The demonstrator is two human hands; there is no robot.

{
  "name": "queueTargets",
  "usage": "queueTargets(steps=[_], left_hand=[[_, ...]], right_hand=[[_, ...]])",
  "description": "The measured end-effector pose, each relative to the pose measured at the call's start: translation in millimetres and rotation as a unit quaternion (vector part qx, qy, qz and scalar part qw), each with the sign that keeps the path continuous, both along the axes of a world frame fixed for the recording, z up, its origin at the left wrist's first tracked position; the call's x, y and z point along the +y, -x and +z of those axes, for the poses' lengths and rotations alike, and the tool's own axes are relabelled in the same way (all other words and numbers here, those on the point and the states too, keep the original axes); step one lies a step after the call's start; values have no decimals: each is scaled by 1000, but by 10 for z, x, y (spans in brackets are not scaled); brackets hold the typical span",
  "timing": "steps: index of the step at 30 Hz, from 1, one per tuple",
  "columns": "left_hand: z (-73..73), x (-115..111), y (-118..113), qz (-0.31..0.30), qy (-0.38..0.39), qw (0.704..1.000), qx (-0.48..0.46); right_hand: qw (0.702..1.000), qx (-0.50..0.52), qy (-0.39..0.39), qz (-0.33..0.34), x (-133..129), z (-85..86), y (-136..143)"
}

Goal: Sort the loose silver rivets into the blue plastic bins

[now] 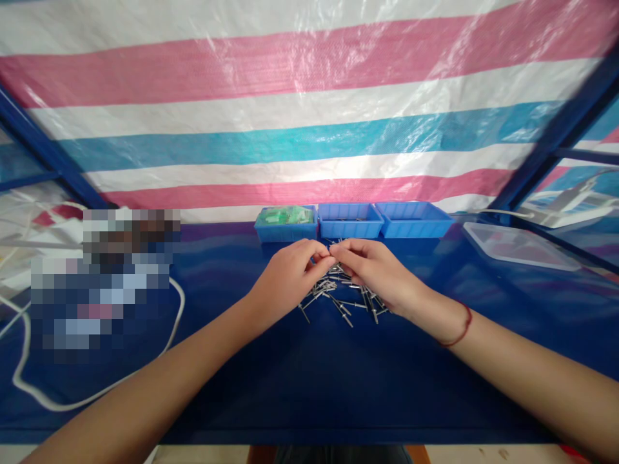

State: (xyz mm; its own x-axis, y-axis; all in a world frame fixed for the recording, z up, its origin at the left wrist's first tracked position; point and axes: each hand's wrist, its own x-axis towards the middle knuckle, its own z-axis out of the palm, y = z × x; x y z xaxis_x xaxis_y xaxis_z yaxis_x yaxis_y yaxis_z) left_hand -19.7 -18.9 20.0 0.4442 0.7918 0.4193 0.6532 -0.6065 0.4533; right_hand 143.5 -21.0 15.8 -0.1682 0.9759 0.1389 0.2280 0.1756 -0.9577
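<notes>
A loose pile of silvery pop rivets [333,287] lies on the dark blue table, partly covered by both hands. Above its far part, my left hand [300,270] is closed in a pinch, thumb against fingers. Fingertip to fingertip with it, my right hand [370,267] pinches from the other side. Whatever sits between the fingertips is too small and too hidden to name. Just beyond the hands are three blue bins in a row: one with green plastic packing [285,216], a middle bin [351,230] with a few small thin pieces, and a right bin [418,229].
A clear plastic lid [520,246] lies at the right. On the left, a white cable [48,406] loops over the table [309,380] near a blurred-out area. Blue frame posts [556,138] stand at both sides, with a striped sheet [290,148] behind.
</notes>
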Motion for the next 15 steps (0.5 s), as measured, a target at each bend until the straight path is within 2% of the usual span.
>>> queueTargets(steps=[3, 9, 15], left_hand=[[-69, -13, -18, 6, 15, 999, -30], [-194, -34, -43, -4, 97, 991, -95], [-242, -91, -72, -1, 112, 980, -163]], right_hand=[[999, 14, -37, 1, -23, -74, -13], [990, -22, -142, 0, -79, -158, -52], [993, 11, -115, -34, -100, -185, -35]])
